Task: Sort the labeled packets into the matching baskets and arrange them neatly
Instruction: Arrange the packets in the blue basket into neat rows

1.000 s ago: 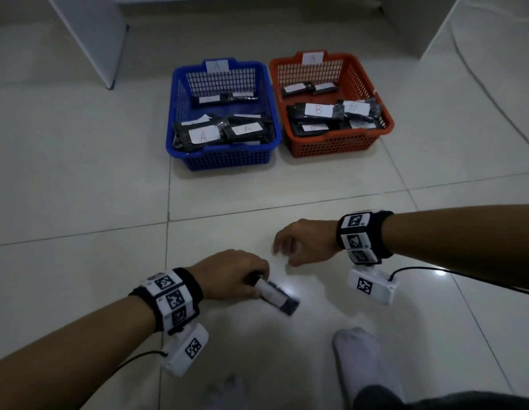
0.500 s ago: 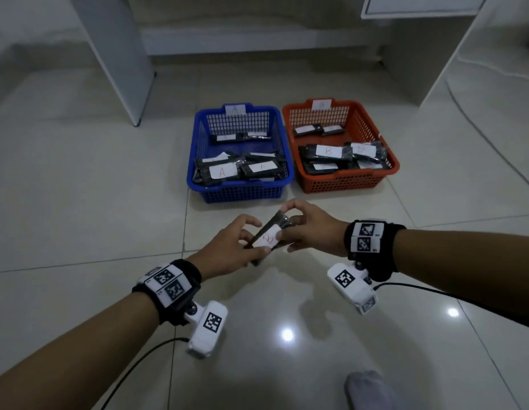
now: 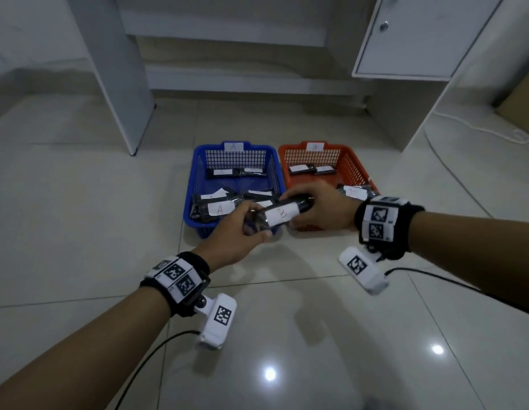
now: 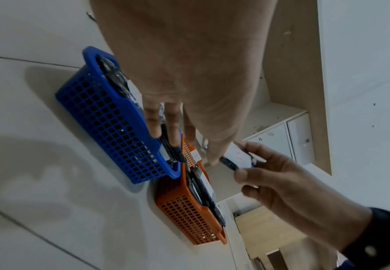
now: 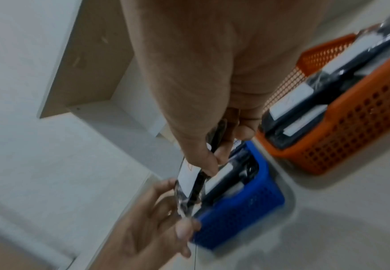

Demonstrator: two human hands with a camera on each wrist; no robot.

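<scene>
A glossy black plastic packet [image 3: 282, 213], its flat white label marked B, is gripped at both ends by the left hand [image 3: 236, 232] and right hand [image 3: 322, 208]; since earlier it was carried over the latticed baskets' near rims

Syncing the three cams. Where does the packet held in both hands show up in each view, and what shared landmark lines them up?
Head: packet at centre, between left hand and right hand, over the baskets' near edge.
Left wrist: packet right of centre, pinched by the right hand.
Right wrist: packet at centre, blurred, edge-on.
Landmark: blue basket, in all three.
</scene>
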